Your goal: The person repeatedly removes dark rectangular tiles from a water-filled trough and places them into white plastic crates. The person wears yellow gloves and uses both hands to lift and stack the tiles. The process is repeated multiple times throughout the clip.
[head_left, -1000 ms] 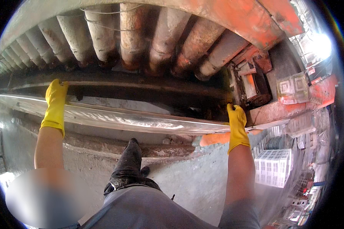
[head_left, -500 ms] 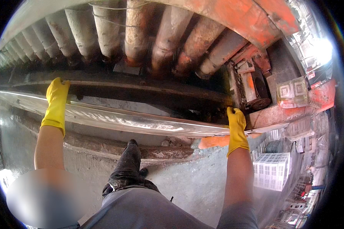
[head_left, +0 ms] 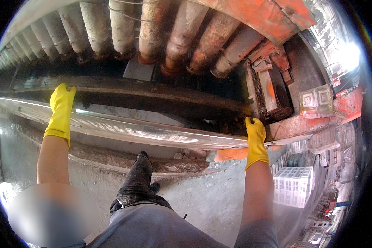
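Both my hands wear yellow rubber gloves. My left hand (head_left: 62,97) reaches across a long shiny metal panel (head_left: 153,134), its fingers curled over the edge of a long dark beam (head_left: 153,94) just beyond it. Near the beam's right end my right hand (head_left: 256,129) is closed, its fingertips bent over the edge; the exact grip there is partly hidden. Past the beam lies a row of worn, dirty cylindrical rollers (head_left: 153,33), several of them, side by side. Between the roller ends and the beam shows a grey plate (head_left: 138,69).
At the right are a rusty cylindrical part (head_left: 277,97) and a clear, square-patterned block (head_left: 316,101) on an orange-painted frame (head_left: 295,126). A white crate (head_left: 293,186) stands on the lower right. My leg (head_left: 134,180) is over the grey concrete floor (head_left: 202,202). Thin wires cross the rollers.
The rollers and the orange frame above them have shifted slightly up and away, baring more of the grey plate. My hands and the metal panel stay nearly in place.
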Demonstrator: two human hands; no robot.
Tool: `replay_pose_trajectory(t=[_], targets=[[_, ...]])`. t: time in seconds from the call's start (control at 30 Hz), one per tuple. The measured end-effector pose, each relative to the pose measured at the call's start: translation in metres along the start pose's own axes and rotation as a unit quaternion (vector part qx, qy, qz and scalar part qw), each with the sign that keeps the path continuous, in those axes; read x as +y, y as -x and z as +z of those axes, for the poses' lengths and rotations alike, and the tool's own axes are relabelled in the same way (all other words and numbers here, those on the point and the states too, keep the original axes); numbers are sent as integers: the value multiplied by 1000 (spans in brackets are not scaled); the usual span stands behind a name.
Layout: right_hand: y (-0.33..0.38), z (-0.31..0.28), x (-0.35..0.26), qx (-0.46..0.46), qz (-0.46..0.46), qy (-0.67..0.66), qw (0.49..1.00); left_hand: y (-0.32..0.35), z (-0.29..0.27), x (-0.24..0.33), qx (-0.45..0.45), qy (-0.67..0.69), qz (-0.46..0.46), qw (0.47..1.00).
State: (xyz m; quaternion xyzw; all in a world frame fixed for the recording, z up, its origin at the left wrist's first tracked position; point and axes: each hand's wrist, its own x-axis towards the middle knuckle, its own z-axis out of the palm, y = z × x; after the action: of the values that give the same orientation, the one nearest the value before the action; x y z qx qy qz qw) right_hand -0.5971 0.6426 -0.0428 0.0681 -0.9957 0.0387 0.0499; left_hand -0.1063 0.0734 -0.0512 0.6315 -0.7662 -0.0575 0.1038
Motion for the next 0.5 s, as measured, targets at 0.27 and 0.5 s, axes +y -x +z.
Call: replay_pose_trajectory(t=[0.27, 0.5], targets=[[5, -3, -7, 9, -26, -23, 999, 4, -1, -2, 3, 14, -3, 1000], [4, -2, -9, -8, -24, -47, 999, 2, -3, -4, -8, 12, -10, 1000]])
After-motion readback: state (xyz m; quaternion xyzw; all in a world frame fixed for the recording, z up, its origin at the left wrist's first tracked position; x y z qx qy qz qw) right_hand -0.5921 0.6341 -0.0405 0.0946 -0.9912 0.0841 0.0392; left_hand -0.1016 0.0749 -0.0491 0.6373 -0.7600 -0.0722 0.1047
